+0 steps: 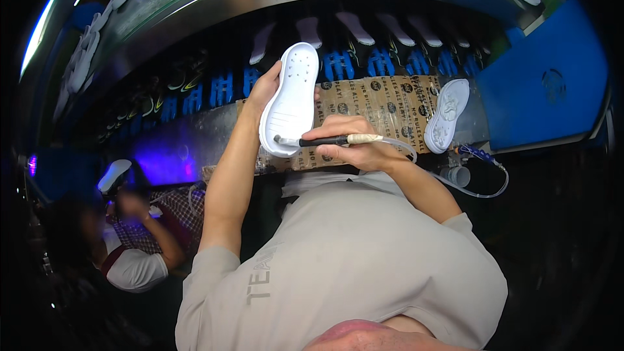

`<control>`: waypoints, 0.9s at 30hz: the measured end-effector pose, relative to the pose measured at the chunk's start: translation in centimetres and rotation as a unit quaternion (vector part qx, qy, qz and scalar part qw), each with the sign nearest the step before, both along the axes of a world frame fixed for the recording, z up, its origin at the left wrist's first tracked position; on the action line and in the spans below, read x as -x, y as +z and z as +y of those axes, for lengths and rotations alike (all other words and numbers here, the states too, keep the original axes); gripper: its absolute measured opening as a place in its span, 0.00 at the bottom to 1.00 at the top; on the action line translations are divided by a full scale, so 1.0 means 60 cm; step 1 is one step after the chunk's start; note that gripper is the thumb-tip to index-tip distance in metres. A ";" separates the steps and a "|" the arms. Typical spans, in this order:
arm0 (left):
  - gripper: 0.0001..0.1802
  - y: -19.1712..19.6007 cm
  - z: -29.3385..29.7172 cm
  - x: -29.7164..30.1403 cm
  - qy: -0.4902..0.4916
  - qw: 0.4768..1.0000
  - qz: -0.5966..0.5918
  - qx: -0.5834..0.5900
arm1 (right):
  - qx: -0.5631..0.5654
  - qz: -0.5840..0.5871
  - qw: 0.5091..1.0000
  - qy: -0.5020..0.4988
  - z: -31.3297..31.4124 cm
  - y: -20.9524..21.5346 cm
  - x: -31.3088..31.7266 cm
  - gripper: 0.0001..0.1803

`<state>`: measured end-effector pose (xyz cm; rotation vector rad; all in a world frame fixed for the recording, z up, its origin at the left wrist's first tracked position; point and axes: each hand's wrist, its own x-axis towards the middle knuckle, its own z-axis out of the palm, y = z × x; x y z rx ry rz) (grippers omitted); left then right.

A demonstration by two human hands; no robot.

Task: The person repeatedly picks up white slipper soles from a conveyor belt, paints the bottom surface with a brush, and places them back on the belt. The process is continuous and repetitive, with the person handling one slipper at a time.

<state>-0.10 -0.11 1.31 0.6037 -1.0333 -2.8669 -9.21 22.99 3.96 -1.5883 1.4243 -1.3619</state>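
2 white soles point(290, 101) | left hand point(265, 88) fingers gripping 1 | right hand point(351, 143) fingers gripping 1 applicator pen point(325, 141)

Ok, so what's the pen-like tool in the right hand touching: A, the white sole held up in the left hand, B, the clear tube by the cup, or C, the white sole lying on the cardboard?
A: the tool in the right hand has its tip against the lower end of the white sole that the left hand holds up.
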 end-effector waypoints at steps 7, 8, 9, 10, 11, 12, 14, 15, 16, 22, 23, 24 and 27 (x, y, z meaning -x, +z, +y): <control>0.45 -0.165 0.050 -0.094 0.192 0.959 0.111 -0.174 | 0.081 -0.045 0.964 -0.251 -0.007 -0.074 0.086 0.17; 0.46 -0.194 0.070 -0.121 0.186 0.966 0.112 -0.140 | 0.077 -0.051 0.957 -0.276 -0.002 -0.103 0.094 0.17; 0.46 -0.221 0.084 -0.141 0.185 0.960 0.127 -0.170 | 0.057 -0.050 0.954 -0.289 0.003 -0.123 0.099 0.17; 0.46 -0.236 0.094 -0.155 0.185 0.952 0.139 -0.202 | 0.035 -0.051 0.952 -0.301 0.009 -0.140 0.102 0.17; 0.46 -0.238 0.099 -0.162 0.193 0.941 0.134 -0.243 | 0.025 -0.063 0.950 -0.305 0.015 -0.153 0.104 0.17; 0.46 -0.238 0.100 -0.167 0.200 0.929 0.129 -0.283 | 0.014 -0.078 0.945 -0.318 0.020 -0.166 0.107 0.16; 0.45 -0.221 0.098 -0.170 0.178 0.925 0.133 -0.309 | -0.007 -0.107 0.934 -0.340 0.026 -0.194 0.113 0.15; 0.44 -0.205 0.097 -0.170 0.146 0.934 0.142 -0.294 | 0.006 -0.054 0.930 -0.363 0.032 -0.227 0.123 0.15; 0.44 -0.182 0.095 -0.170 0.116 0.942 0.151 -0.275 | 0.013 -0.047 0.928 -0.370 0.035 -0.247 0.129 0.15; 0.46 -0.021 0.075 -0.119 -0.154 0.933 0.243 -0.217 | 0.003 -0.026 0.927 -0.375 0.046 -0.284 0.126 0.14; 0.46 0.037 0.061 -0.088 -0.177 0.932 0.254 -0.187 | 0.024 -0.010 0.928 -0.371 0.046 -0.288 0.128 0.14; 0.47 0.114 0.054 -0.045 -0.152 0.934 0.290 -0.142 | 0.005 -0.017 0.928 -0.372 0.048 -0.283 0.128 0.15; 0.45 0.271 -0.018 0.117 -0.120 0.881 0.456 0.026 | -0.014 -0.028 0.929 -0.368 0.052 -0.270 0.124 0.15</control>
